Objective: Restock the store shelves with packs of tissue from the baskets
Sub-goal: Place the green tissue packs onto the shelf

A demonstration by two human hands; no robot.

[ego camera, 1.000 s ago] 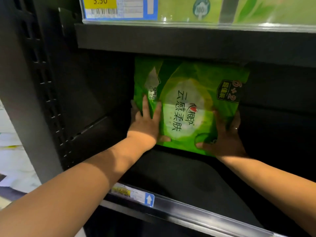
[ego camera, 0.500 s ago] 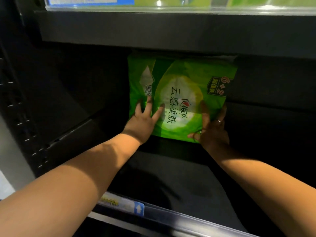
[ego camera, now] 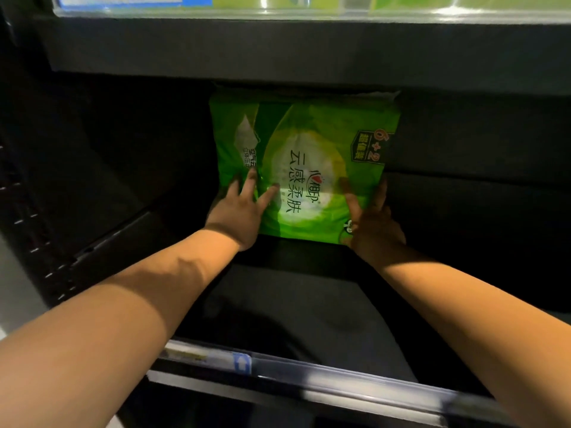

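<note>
A green pack of tissue (ego camera: pixel 312 143) stands upright, turned on its side, deep at the back of the dark shelf (ego camera: pixel 309 307). My left hand (ego camera: pixel 239 211) presses flat on its lower left face with straight, spread fingers. My right hand (ego camera: pixel 372 223) presses on its lower right edge, fingers straight against the pack. Both arms reach far into the shelf bay.
The upper shelf board (ego camera: pixel 309 47) hangs low over the pack, with more green packs above it. A price rail with a blue arrow tag (ego camera: pixel 242 362) runs along the front edge. A perforated black upright (ego camera: pixel 34 236) closes the left side. Dark shelf space lies either side of the pack.
Both hands have pushed the pack further back into the shelf, and the view has moved closer and lower under the upper board.
</note>
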